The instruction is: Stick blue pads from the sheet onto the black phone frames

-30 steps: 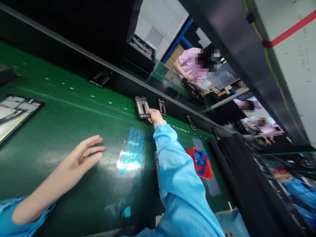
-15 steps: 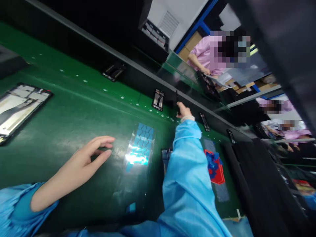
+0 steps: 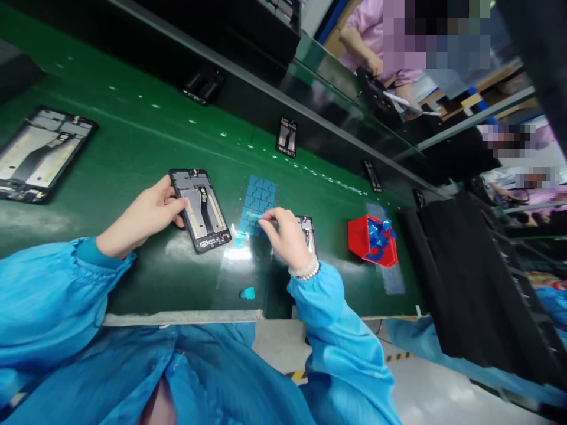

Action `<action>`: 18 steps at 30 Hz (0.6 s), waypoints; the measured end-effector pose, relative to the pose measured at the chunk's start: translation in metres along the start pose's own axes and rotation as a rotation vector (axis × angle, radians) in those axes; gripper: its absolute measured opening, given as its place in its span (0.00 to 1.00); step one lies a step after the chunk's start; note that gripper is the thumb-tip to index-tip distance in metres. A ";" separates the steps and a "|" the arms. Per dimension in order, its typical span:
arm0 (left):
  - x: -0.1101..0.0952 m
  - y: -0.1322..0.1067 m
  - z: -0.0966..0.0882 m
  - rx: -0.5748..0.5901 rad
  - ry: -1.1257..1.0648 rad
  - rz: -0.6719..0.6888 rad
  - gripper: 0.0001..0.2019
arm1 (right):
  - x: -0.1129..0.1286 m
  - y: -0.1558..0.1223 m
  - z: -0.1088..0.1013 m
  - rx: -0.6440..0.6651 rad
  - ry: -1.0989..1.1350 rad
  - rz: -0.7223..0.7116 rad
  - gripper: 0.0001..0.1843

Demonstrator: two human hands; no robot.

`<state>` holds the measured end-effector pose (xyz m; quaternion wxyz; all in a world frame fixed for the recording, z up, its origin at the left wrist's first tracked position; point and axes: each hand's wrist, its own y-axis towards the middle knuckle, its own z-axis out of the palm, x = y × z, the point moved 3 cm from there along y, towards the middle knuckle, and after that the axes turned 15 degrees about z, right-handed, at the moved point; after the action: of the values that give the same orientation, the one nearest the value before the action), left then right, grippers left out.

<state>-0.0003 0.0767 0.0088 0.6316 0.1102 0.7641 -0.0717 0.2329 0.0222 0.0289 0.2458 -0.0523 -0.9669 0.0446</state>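
My left hand (image 3: pixel 144 215) grips the left edge of an opened phone assembly (image 3: pixel 201 212), thumb on top, its inner side with a black flex cable facing up. Over a sheet of blue stickers (image 3: pixel 261 195) to its right, my right hand (image 3: pixel 290 236) is closed in a pinch. A thin bluish sticker seems to be between those fingertips, lifted off the sheet; its outline is blurred. Partly hidden behind the right hand lies another phone assembly (image 3: pixel 309 227). A loose blue piece (image 3: pixel 248 293) rests nearer the table's front edge.
On the green table (image 3: pixel 133 159) a large phone assembly (image 3: pixel 42 153) lies at left. Along the back stand several more, one (image 3: pixel 287 137) behind the sheet. A red bin (image 3: pixel 358 239) of blue film scraps and a black cover (image 3: pixel 478 295) are at right. Co-workers sit beyond the shelf.
My right hand has come back from the rear ledge to the sticker sheet. My left hand, empty before, now holds a phone assembly. The view has tilted down, showing the table's front edge.
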 end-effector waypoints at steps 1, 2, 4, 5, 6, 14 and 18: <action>0.001 0.000 -0.003 0.044 0.144 0.003 0.20 | -0.008 -0.004 -0.001 -0.034 -0.021 0.015 0.08; 0.001 -0.001 -0.006 0.075 0.313 0.014 0.19 | -0.014 -0.009 0.001 -0.041 -0.037 0.018 0.09; -0.005 -0.003 -0.007 0.097 0.650 0.077 0.21 | -0.018 -0.020 0.008 -0.021 -0.047 -0.010 0.09; -0.009 -0.005 -0.005 0.084 0.785 0.139 0.24 | -0.018 -0.025 0.013 -0.019 -0.043 -0.025 0.08; -0.014 -0.006 0.000 0.073 0.878 0.224 0.26 | -0.016 -0.029 0.017 -0.024 -0.034 -0.032 0.08; -0.010 -0.003 0.085 0.650 0.841 0.751 0.24 | -0.012 -0.036 0.019 -0.055 0.102 0.030 0.07; -0.006 0.007 0.092 0.661 0.888 0.695 0.19 | -0.012 -0.036 0.017 -0.061 0.148 0.032 0.07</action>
<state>0.0900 0.0601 -0.0030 0.1749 0.5581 0.8100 -0.0420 0.2320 -0.0156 0.0125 0.3142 -0.0783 -0.9460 0.0149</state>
